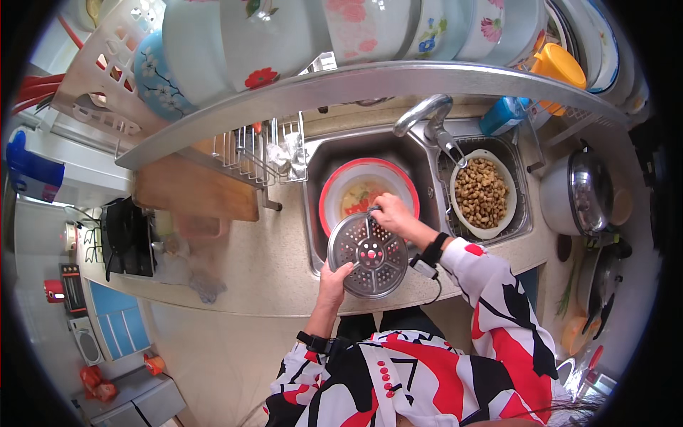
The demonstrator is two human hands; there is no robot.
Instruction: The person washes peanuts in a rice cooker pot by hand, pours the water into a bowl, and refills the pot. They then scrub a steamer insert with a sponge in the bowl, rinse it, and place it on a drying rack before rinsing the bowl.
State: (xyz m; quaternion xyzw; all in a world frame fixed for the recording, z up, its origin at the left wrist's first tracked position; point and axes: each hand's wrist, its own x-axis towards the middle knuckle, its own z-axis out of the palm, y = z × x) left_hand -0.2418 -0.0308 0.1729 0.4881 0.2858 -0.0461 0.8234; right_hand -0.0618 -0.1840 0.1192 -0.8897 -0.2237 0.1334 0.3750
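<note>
A round, perforated stainless-steel steamer plate (368, 280) is tilted over the front edge of the sink. My left hand (333, 285) grips its near left rim, thumb on the upper face. At the plate's far rim, my right hand (395, 214) pinches a small dark grey scrubber (374, 210), whose exact kind is hard to make out. Behind the plate, a white enamel basin with a red rim (368, 163) sits in the steel sink (315, 213). Cloudy liquid with orange and green bits, or a printed pattern beneath it, shows inside.
A white oval colander (488, 234) of peanuts in shells stands in the right sink bowl. The faucet (440, 133) arches between the bowls. Above runs a metal rack (341, 82) of bowls. A wooden cutting board (197, 187) lies left; a lidded pot (565, 197) stands right.
</note>
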